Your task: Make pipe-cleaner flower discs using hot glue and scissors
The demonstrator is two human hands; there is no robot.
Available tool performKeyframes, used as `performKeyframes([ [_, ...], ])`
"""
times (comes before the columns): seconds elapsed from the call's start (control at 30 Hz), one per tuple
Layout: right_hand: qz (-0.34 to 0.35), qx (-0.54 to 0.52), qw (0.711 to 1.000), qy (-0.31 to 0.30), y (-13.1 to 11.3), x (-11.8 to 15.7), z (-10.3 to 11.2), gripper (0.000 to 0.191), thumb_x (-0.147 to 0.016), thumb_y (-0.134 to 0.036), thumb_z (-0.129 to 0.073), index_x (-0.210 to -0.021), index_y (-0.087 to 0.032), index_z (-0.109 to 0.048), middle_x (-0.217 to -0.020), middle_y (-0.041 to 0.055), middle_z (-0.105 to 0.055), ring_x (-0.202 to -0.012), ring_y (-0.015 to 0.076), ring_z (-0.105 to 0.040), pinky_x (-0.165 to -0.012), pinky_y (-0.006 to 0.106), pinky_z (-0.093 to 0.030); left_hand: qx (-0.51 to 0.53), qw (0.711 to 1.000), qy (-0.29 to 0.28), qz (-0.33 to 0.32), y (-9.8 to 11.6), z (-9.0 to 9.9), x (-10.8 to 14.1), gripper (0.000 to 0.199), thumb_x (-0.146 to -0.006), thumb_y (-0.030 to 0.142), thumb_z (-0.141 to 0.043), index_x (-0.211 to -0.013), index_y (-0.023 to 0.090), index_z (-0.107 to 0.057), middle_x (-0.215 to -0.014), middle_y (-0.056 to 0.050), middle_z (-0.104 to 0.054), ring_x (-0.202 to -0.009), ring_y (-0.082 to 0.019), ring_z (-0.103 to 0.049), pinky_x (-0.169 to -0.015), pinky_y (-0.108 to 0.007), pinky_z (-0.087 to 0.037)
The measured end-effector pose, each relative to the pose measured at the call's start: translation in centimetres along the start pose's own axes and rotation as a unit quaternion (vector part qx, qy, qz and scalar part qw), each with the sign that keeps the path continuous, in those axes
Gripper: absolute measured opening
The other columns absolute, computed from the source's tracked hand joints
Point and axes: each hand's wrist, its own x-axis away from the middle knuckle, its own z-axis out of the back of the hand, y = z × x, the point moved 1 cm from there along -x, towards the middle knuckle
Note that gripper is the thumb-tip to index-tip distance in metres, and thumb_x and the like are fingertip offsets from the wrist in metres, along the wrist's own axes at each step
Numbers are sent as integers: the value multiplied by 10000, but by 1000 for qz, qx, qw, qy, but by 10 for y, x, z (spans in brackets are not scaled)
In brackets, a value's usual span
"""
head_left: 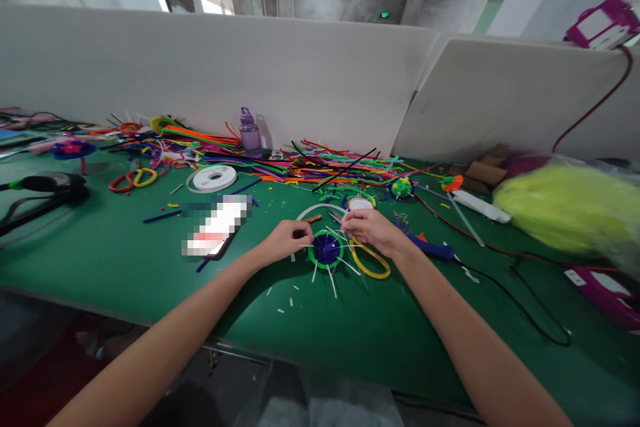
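A small round pipe-cleaner piece (327, 249), dark blue inside with a green rim, rests on the table in front of me. Thin white spokes stick out around it. My left hand (290, 240) is closed in a pinch at its left edge. Above its upper right side, my right hand (370, 228) is also closed, thumb and fingers together; what they hold is too small to make out. Scissors with a yellow handle (371, 261) lie under the right hand, their blades showing near its fingertips. Short white offcuts (291, 303) are scattered toward the front edge.
Left of my hands are a phone (217, 227), a white ribbon spool (215, 178) and red-yellow scissors (133, 179). Colourful pipe cleaners (320, 170) and a purple bottle (250, 133) line the back. A blue-handled tool (430, 247) with a black cord and a yellow bundle (560, 207) lie right.
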Motion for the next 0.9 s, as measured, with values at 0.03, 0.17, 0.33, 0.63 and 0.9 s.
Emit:
performKeyframes([
  [0.03, 2, 5, 1000, 1, 0, 0, 0, 143, -614, -224, -656, -701, -132, -589, -572, -14, -540, -478, 53, -400, -399, 180, -201, -1, 1000, -1, 1, 0, 0, 0, 115, -703, 189, -470, -650, 128, -551, -600, 26, -477, -574, -85, -412, -547, -206, -313],
  [0.17, 30, 30, 999, -2, 1, 0, 2, 156, -614, -241, -663, -709, -136, -598, -541, -36, -500, -471, 52, -372, -411, 188, -196, -1, 1000, 1, 2, 2, 1, -1, 121, -699, 202, -476, -638, 126, -547, -601, 25, -476, -574, -84, -413, -550, -207, -316],
  [0.33, 70, 57, 996, 22, 5, -2, 2, 168, -614, -251, -670, -729, -151, -601, -592, -30, -529, -500, 69, -428, -428, 194, -243, -18, 1000, 0, 10, 0, 1, -2, 123, -703, 193, -468, -640, 125, -549, -598, 31, -468, -563, -77, -412, -562, -205, -319],
  [0.63, 102, 38, 994, 29, 5, -4, 0, 349, -600, -196, -652, -943, -132, -655, -707, 0, -566, -593, 85, -488, -473, 205, -318, -11, 999, -1, 30, 0, 2, -3, 132, -705, 212, -467, -647, 128, -550, -606, 22, -486, -583, -94, -440, -568, -212, -336],
  [0.9, 100, 87, 990, 53, 9, -4, -2, 136, -611, -219, -667, -706, -151, -599, -628, 3, -610, -594, 122, -577, -535, 238, -410, -17, 999, 3, 28, 2, 1, -3, 128, -692, 200, -462, -623, 131, -546, -590, 25, -466, -571, -92, -417, -555, -215, -318],
])
